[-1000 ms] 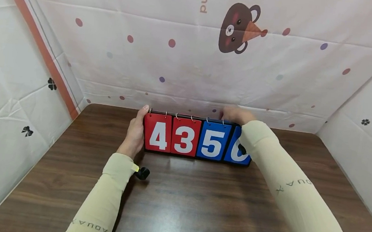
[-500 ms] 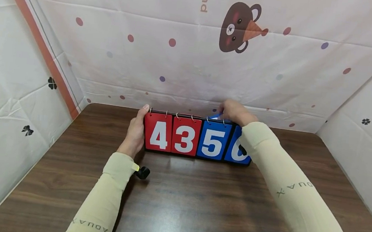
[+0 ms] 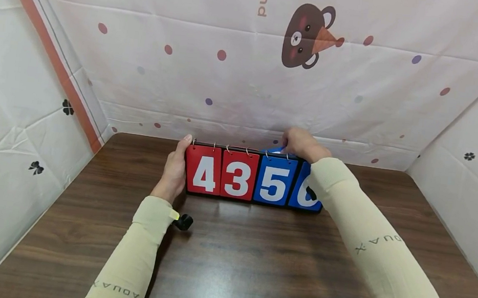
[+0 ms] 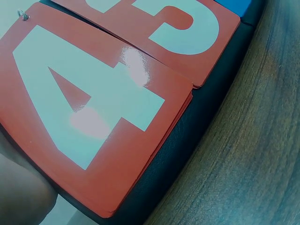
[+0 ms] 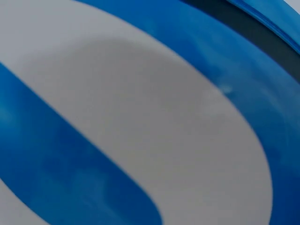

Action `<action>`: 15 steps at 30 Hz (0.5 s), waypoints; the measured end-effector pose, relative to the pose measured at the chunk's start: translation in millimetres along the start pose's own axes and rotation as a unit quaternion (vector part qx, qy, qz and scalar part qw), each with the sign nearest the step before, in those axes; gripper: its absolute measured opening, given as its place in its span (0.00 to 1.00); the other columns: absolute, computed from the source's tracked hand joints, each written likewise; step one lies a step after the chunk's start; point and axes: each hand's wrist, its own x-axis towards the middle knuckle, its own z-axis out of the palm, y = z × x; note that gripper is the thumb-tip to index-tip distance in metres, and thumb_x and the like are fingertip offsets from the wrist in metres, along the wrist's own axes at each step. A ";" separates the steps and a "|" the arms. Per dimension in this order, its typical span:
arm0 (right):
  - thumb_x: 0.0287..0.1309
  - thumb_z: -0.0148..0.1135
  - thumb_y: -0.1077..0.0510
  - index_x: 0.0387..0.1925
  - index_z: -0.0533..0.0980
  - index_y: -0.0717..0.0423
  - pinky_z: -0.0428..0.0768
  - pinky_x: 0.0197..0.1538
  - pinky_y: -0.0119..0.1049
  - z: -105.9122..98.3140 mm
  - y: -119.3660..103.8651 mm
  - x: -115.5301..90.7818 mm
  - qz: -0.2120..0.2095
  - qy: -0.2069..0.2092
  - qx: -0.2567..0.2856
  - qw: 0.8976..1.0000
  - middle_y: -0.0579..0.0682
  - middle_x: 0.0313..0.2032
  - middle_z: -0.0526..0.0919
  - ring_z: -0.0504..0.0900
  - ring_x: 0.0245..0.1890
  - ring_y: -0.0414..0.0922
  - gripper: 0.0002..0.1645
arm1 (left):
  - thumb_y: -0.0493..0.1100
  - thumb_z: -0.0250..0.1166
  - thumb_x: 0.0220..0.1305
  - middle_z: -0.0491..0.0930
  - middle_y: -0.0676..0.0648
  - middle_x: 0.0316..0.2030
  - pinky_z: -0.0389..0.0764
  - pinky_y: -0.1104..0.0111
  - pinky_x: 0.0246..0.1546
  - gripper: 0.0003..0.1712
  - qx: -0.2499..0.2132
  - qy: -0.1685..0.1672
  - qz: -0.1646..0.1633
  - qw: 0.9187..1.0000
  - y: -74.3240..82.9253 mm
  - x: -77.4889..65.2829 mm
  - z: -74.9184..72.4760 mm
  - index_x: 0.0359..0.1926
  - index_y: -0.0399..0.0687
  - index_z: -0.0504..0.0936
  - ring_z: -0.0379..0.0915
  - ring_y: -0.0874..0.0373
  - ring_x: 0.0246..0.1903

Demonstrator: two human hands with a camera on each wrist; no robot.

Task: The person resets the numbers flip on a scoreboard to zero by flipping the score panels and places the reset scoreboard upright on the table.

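I have the board point(image 3: 255, 180) standing at the far side of the bench point(image 3: 218, 255), its numbered face toward the near side. Left to right, it shows a red 4 point(image 3: 204, 170), a red 3 point(image 3: 238, 174), a blue 5 point(image 3: 274, 180) and a last blue card point(image 3: 309, 202), its numeral partly covered by the right sleeve point(image 3: 359, 217). The left hand point(image 3: 172, 171) grips the board's left end, thumb at the top corner, its other fingers largely hidden. The right hand point(image 3: 303, 144) reaches over the top edge; its fingers are bent closely on a raised blue rear card point(image 3: 273, 150), though I cannot see their tips. Beyond the bench hangs a printed cloth point(image 3: 246, 81).
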 end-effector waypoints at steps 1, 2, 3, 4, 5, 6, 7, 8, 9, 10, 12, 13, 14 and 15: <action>0.57 0.65 0.63 0.39 0.81 0.64 0.81 0.44 0.47 0.0 0.3 -0.3 -0.001 -0.002 0.000 1.000 0.59 0.37 0.83 0.77 0.34 0.51 0.08 | 0.75 0.56 0.56 0.75 0.50 0.41 0.67 0.61 0.50 0.33 0.000 -0.001 0.001 1.000 0.0 -0.1 0.2 0.38 0.51 0.77 0.69 0.57 0.46; 0.57 0.65 0.64 0.39 0.81 0.64 0.81 0.44 0.47 0.0 0.6 -0.6 -0.002 -0.003 0.002 1.000 0.59 0.38 0.83 0.77 0.34 0.51 0.09 | 0.75 0.56 0.56 0.75 0.50 0.41 0.67 0.61 0.50 0.33 0.000 0.000 0.001 1.000 0.1 -0.2 0.4 0.38 0.51 0.77 0.69 0.57 0.45; 0.58 0.64 0.64 0.41 0.81 0.64 0.81 0.45 0.47 -0.2 0.7 -0.7 -0.001 -0.004 0.004 1.000 0.59 0.39 0.83 0.77 0.35 0.51 0.09 | 0.75 0.56 0.56 0.75 0.49 0.41 0.67 0.61 0.50 0.33 0.001 -0.001 0.002 1.000 0.2 -0.3 0.6 0.37 0.51 0.77 0.69 0.57 0.45; 0.58 0.63 0.65 0.42 0.80 0.64 0.81 0.46 0.48 -0.4 0.8 -1.1 0.000 -0.005 0.006 1.000 0.60 0.40 0.83 0.77 0.35 0.51 0.10 | 0.75 0.56 0.56 0.75 0.49 0.41 0.67 0.61 0.49 0.33 0.000 -0.001 0.004 1.000 0.4 -0.4 0.7 0.37 0.50 0.77 0.69 0.57 0.45; 0.59 0.61 0.65 0.43 0.80 0.65 0.81 0.46 0.48 -0.7 0.8 -1.2 0.002 -0.005 0.010 1.000 0.60 0.41 0.83 0.77 0.36 0.52 0.10 | 0.75 0.56 0.56 0.75 0.49 0.41 0.68 0.61 0.49 0.33 0.000 -0.001 0.005 1.000 0.6 -0.5 1.0 0.37 0.50 0.77 0.69 0.57 0.45; 0.60 0.60 0.66 0.44 0.80 0.65 0.81 0.47 0.49 -0.9 0.8 -1.4 0.004 -0.004 0.013 1.000 0.60 0.42 0.83 0.77 0.37 0.52 0.11 | 0.75 0.56 0.56 0.75 0.49 0.41 0.68 0.61 0.49 0.33 -0.001 -0.002 0.005 1.000 0.8 -0.5 1.1 0.37 0.50 0.77 0.69 0.57 0.45; 0.60 0.59 0.66 0.45 0.79 0.65 0.81 0.48 0.49 -1.1 0.8 -1.4 0.007 -0.001 0.016 1.000 0.61 0.42 0.82 0.77 0.37 0.52 0.12 | 0.74 0.56 0.56 0.75 0.49 0.41 0.67 0.61 0.49 0.32 -0.001 -0.002 0.005 1.000 1.0 -0.5 1.2 0.37 0.50 0.77 0.69 0.57 0.45; 0.60 0.58 0.66 0.45 0.79 0.65 0.80 0.48 0.50 -1.3 0.7 -1.3 0.009 0.002 0.018 1.000 0.61 0.42 0.82 0.77 0.38 0.52 0.12 | 0.74 0.56 0.57 0.75 0.49 0.41 0.67 0.61 0.49 0.32 -0.001 -0.001 0.005 1.000 1.0 -0.5 1.2 0.37 0.51 0.77 0.69 0.57 0.45; 0.60 0.57 0.66 0.45 0.79 0.65 0.80 0.48 0.50 -1.4 0.5 -1.1 0.011 0.005 0.018 1.000 0.60 0.42 0.82 0.77 0.38 0.53 0.12 | 0.74 0.56 0.57 0.75 0.49 0.41 0.67 0.61 0.49 0.32 -0.001 -0.001 0.005 1.000 1.1 -0.4 1.3 0.37 0.50 0.76 0.69 0.57 0.45; 0.60 0.56 0.66 0.44 0.79 0.64 0.80 0.48 0.50 -1.4 0.5 -0.8 0.012 0.008 0.018 1.000 0.60 0.42 0.82 0.77 0.38 0.53 0.12 | 0.74 0.56 0.57 0.75 0.49 0.41 0.67 0.61 0.49 0.32 -0.002 -0.001 0.005 1.000 1.0 -0.4 1.2 0.38 0.50 0.77 0.69 0.57 0.45; 0.60 0.57 0.66 0.42 0.79 0.64 0.80 0.46 0.48 -1.0 0.7 -0.2 0.012 0.016 0.015 1.000 0.59 0.39 0.82 0.77 0.37 0.52 0.10 | 0.75 0.56 0.57 0.75 0.49 0.42 0.67 0.61 0.50 0.33 0.000 0.001 0.001 1.000 0.6 -0.3 1.0 0.38 0.50 0.76 0.69 0.57 0.46; 0.59 0.57 0.66 0.40 0.79 0.64 0.80 0.44 0.47 -0.8 0.8 0.1 0.011 0.018 0.013 1.000 0.58 0.37 0.82 0.77 0.36 0.52 0.09 | 0.75 0.56 0.56 0.75 0.49 0.42 0.67 0.61 0.50 0.33 0.002 0.002 0.000 1.000 0.3 -0.3 0.8 0.39 0.51 0.76 0.69 0.57 0.46; 0.59 0.57 0.66 0.38 0.79 0.63 0.80 0.41 0.45 -0.5 1.1 0.4 0.011 0.019 0.011 1.000 0.57 0.35 0.81 0.77 0.34 0.51 0.07 | 0.75 0.56 0.56 0.75 0.49 0.43 0.67 0.60 0.50 0.33 0.002 0.002 -0.002 1.000 0.0 -0.3 0.6 0.39 0.51 0.76 0.69 0.56 0.46; 0.58 0.57 0.66 0.35 0.79 0.63 0.79 0.38 0.43 -0.2 1.4 0.6 0.010 0.021 0.011 1.000 0.56 0.31 0.80 0.76 0.32 0.50 0.06 | 0.75 0.56 0.56 0.74 0.49 0.43 0.67 0.60 0.50 0.33 0.003 0.001 -0.003 1.000 -0.2 -0.3 0.6 0.39 0.51 0.76 0.69 0.56 0.47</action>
